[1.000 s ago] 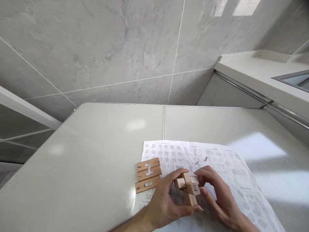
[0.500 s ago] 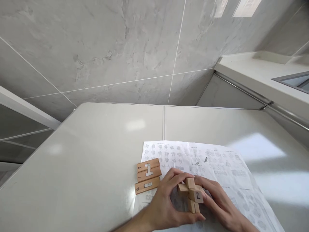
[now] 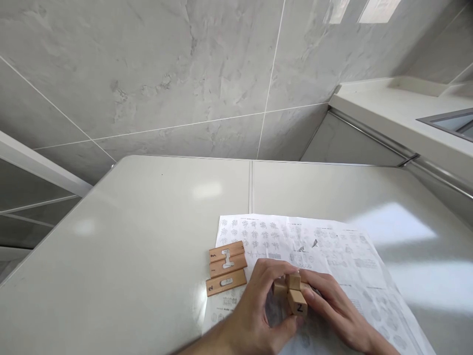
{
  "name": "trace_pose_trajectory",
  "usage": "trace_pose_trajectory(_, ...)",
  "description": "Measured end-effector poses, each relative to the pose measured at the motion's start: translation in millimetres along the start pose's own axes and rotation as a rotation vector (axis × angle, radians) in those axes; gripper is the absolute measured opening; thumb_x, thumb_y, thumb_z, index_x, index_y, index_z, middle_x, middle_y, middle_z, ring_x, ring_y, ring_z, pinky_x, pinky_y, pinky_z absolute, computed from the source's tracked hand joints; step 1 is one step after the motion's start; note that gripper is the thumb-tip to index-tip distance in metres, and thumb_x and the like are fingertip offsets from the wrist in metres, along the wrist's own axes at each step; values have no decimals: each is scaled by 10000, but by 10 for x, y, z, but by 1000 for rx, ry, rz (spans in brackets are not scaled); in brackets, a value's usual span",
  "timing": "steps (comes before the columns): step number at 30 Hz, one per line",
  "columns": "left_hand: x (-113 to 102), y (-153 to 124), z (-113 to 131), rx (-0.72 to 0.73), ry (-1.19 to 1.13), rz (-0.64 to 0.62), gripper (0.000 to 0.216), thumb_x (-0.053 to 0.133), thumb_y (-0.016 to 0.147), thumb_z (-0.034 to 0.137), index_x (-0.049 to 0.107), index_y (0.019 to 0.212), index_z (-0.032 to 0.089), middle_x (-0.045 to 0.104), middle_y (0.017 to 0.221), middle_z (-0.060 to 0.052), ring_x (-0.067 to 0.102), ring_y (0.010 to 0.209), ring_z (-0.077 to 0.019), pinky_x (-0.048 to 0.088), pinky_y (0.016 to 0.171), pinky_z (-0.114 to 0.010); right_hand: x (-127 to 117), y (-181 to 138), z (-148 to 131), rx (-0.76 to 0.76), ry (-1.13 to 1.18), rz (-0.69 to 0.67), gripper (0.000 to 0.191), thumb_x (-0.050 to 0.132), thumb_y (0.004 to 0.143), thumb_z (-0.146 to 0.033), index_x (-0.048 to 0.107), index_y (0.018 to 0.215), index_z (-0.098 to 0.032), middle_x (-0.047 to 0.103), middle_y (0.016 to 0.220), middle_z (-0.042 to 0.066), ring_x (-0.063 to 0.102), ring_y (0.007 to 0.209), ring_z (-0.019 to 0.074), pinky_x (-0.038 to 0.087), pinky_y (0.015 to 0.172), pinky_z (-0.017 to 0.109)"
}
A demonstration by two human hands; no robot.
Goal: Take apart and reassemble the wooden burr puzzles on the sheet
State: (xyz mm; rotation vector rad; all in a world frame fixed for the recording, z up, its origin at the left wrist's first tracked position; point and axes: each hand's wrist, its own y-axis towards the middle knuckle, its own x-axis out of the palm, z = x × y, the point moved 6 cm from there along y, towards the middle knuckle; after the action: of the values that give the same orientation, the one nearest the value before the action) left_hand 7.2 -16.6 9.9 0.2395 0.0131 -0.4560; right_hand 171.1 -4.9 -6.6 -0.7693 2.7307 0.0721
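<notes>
Both my hands grip a small cluster of interlocked wooden puzzle pieces (image 3: 295,293) above a printed instruction sheet (image 3: 332,251). My left hand (image 3: 258,310) wraps the cluster from the left, thumb under it and fingers over the top. From the right, my right hand (image 3: 332,305) pinches it with the fingertips. One block end facing me bears the number 2. Three loose wooden bars (image 3: 226,268), notched and numbered, lie side by side just left of the sheet's edge.
The sheet and bars rest on a pale grey table (image 3: 148,236) with a seam down its middle. A tiled wall rises behind it. A white counter (image 3: 399,113) with a dark inset runs along the right.
The wooden cluster has been turned in my hands, so the numbered end now points down toward me. My fingers have closed more tightly round it. The three bars have not moved.
</notes>
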Motion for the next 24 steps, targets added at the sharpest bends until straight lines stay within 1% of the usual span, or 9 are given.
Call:
trace_pose_trajectory(6, 11, -15, -5, 37, 24, -5, 913, 673, 741, -75, 480, 1525, 350, 578, 1358, -99, 582, 1317, -321, 549, 1113, -506, -14, 13, -38, 7, 5, 3, 543, 410, 1132, -632, 607, 832, -224, 588, 770, 27, 552, 697, 215, 429, 665, 324)
trace_pose_trajectory(8, 9, -22, -22, 44, 49, -4, 916, 680, 757, -63, 472, 1538, 369, 583, 1370, -92, 577, 1327, -322, 542, 1123, -515, -22, 18, -37, 42, 45, 32, 556, 455, 1103, -675, 634, 826, -228, 600, 755, 32, 548, 695, 223, 444, 665, 330)
trace_pose_trajectory(10, -6, -31, -54, 13, 61, 14, 912, 741, 806, -3, 444, 1571, 395, 573, 1423, -86, 571, 1351, -327, 515, 1159, -535, -28, 20, 5, 105, 137, 66, 571, 515, 1064, -722, 652, 807, -231, 585, 722, 27, 535, 683, 224, 453, 657, 333)
trace_pose_trajectory(12, -23, -43, -99, -59, 46, 37, 935, 812, 863, 105, 372, 1629, 413, 543, 1516, -92, 549, 1407, -343, 464, 1211, -566, -21, 15, 107, 210, 320, 84, 579, 558, 1041, -743, 661, 800, -227, 547, 684, 10, 507, 644, 204, 443, 629, 324)
trace_pose_trajectory(15, -31, -55, -126, -144, 35, 48, 980, 826, 900, 199, 271, 1682, 398, 490, 1620, -111, 505, 1469, -366, 408, 1247, -600, -5, -2, 293, 357, 731, 86, 558, 622, 1024, -728, 667, 827, -208, 490, 653, -30, 404, 530, 128, 392, 548, 279)
trace_pose_trajectory(17, -25, -50, -120, -171, 56, 37, 955, 809, 897, 196, 286, 1672, 388, 475, 1639, -112, 508, 1458, -364, 418, 1230, -597, -49, 5, 355, 347, 989, 116, 507, 686, 1014, -675, 665, 839, -200, 449, 664, -60, 287, 471, 69, 347, 489, 237)
trace_pose_trajectory(19, -22, -41, -115, -188, 75, 27, 917, 794, 885, 180, 324, 1646, 383, 488, 1620, -108, 522, 1431, -355, 437, 1207, -584, -127, 18, 398, 321, 1152, 195, 382, 730, 1036, -556, 682, 894, -205, 454, 711, -64, 258, 476, 55, 355, 459, 201)
trace_pose_trajectory(21, -22, -31, -115, -189, 84, 24, 877, 780, 882, 171, 354, 1623, 367, 517, 1577, -112, 532, 1407, -350, 450, 1186, -575, -205, 33, 425, 295, 1243, 310, 241, 772, 1035, -453, 700, 1008, -224, 484, 778, -53, 306, 511, 64, 388, 441, 167)
trace_pose_trajectory(24, -18, -18, -120, -161, 93, 24, 814, 754, 891, 171, 382, 1596, 337, 540, 1514, -121, 544, 1367, -344, 470, 1148, -566, -288, 53, 468, 277, 1306, 506, 187, 792, 1030, -371, 686, 1087, -228, 503, 844, -39, 387, 564, 77, 463, 445, 143)
